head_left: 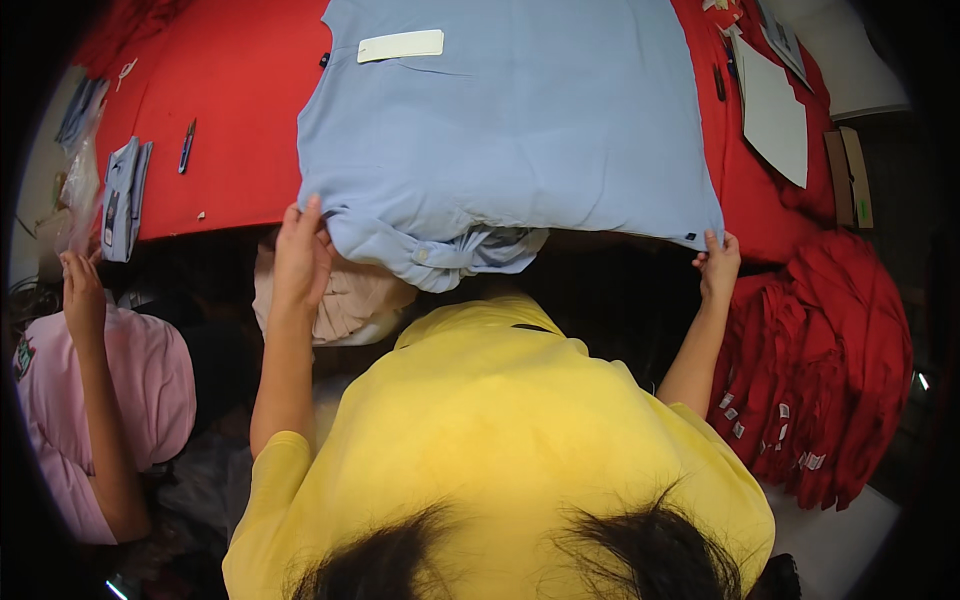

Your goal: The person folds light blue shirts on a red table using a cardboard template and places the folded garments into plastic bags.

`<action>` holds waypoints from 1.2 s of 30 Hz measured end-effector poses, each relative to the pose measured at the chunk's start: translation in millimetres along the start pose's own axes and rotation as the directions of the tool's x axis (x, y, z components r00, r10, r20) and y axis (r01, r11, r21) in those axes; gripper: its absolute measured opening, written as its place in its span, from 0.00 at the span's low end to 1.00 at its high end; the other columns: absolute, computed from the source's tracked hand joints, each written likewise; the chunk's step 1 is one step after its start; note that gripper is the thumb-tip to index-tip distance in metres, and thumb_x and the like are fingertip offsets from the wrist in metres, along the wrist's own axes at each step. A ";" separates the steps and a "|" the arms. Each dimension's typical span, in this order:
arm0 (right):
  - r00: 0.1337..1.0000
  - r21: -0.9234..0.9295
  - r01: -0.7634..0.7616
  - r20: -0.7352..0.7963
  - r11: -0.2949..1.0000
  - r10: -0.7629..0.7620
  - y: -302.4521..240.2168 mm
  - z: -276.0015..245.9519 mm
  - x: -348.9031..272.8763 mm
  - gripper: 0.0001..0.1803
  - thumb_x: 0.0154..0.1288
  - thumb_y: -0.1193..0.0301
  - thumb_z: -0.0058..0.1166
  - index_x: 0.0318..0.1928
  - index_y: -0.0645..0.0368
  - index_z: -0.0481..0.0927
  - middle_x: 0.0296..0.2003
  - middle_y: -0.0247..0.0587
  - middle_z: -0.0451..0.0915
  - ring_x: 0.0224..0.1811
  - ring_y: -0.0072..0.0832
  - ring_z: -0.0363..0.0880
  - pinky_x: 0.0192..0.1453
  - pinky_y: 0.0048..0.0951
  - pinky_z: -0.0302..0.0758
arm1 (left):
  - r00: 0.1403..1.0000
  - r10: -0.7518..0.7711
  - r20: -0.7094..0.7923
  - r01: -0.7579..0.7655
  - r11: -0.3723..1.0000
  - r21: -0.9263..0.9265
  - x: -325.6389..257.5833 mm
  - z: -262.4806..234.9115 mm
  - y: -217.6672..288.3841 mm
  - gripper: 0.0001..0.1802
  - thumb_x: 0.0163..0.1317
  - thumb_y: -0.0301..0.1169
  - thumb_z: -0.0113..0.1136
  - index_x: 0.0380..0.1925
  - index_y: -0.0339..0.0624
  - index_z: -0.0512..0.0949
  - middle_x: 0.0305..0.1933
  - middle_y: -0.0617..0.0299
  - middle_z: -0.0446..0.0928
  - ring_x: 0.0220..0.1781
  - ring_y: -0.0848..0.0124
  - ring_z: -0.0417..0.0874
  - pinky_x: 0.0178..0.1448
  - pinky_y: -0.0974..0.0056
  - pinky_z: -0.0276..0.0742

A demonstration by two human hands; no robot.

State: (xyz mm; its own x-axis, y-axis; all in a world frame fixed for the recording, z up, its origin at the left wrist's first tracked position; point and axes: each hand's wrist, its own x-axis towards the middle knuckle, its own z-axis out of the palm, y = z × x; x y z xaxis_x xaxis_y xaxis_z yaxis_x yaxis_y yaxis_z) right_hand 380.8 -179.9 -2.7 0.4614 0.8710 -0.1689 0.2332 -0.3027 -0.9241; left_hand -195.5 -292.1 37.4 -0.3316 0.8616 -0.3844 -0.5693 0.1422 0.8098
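Note:
A light blue garment (520,120) lies spread over the red-covered table, its near edge hanging over the front. My left hand (303,250) pinches the garment's near left corner, where the cloth bunches and folds, with a button showing below. At the near right corner, beside a small dark tag, my right hand (718,265) grips the hem between thumb and fingers. On the garment's upper left part lies a white paper tag (400,46).
Left on the red table cover (235,100) are a pen (187,146) and a folded blue garment (122,200). A co-worker in a pink shirt (120,375) sits at left. White paper (772,110) lies at right, above a hanging pile of red garments (820,350).

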 end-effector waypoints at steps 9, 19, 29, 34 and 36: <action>0.596 -0.324 0.803 0.430 0.500 -0.678 -42.5 138.1 -114.3 0.11 0.55 0.72 0.60 0.39 0.60 0.79 0.36 0.45 0.76 0.43 0.44 0.73 0.49 0.43 0.68 | 0.689 0.705 0.168 -0.378 0.151 0.914 19.3 -0.3 -29.5 0.25 0.59 0.27 0.63 0.57 0.40 0.70 0.48 0.55 0.73 0.50 0.65 0.75 0.53 0.61 0.71; 0.210 0.057 0.946 0.643 0.320 -0.737 -48.0 232.4 -152.1 0.07 0.53 0.74 0.61 0.33 0.56 0.77 0.31 0.37 0.73 0.38 0.38 0.71 0.43 0.38 0.64 | 0.477 0.666 0.574 -0.462 -0.366 0.808 195.4 86.8 -19.3 0.23 0.59 0.29 0.60 0.57 0.48 0.74 0.61 0.56 0.72 0.61 0.56 0.70 0.64 0.50 0.64; 0.325 -0.420 0.751 0.907 0.510 0.268 -81.2 100.5 -107.5 0.14 0.59 0.58 0.56 0.31 0.56 0.84 0.30 0.47 0.83 0.37 0.46 0.82 0.42 0.43 0.76 | 0.478 0.671 0.567 -0.636 -0.181 0.750 232.1 75.8 40.8 0.11 0.59 0.27 0.57 0.41 0.38 0.81 0.36 0.50 0.80 0.37 0.52 0.81 0.43 0.58 0.77; 0.878 -0.756 0.439 0.475 0.485 -0.054 -118.5 25.3 24.3 0.27 0.61 0.48 0.54 0.31 0.63 0.83 0.32 0.53 0.81 0.38 0.49 0.80 0.45 0.46 0.75 | 0.489 0.825 -0.282 -0.412 0.504 0.759 266.5 -50.5 129.3 0.29 0.61 0.46 0.65 0.49 0.30 0.73 0.51 0.49 0.75 0.49 0.61 0.79 0.49 0.59 0.76; 0.857 -0.809 0.445 0.262 0.384 -0.444 -121.2 34.1 105.6 0.22 0.68 0.55 0.49 0.45 0.63 0.79 0.49 0.55 0.76 0.52 0.51 0.73 0.55 0.49 0.69 | 0.254 0.930 -0.265 -0.045 0.285 0.958 274.5 -57.3 125.9 0.34 0.62 0.47 0.63 0.58 0.32 0.69 0.62 0.44 0.67 0.61 0.58 0.72 0.61 0.54 0.70</action>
State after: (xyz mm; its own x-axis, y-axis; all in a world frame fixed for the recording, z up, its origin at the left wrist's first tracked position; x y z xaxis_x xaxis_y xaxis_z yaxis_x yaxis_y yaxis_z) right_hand 372.1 -38.0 79.7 0.0682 0.9821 0.1754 0.9875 -0.0413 -0.1523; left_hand -401.3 -65.6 8.4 -0.8131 0.2222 0.5381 0.5730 0.4685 0.6724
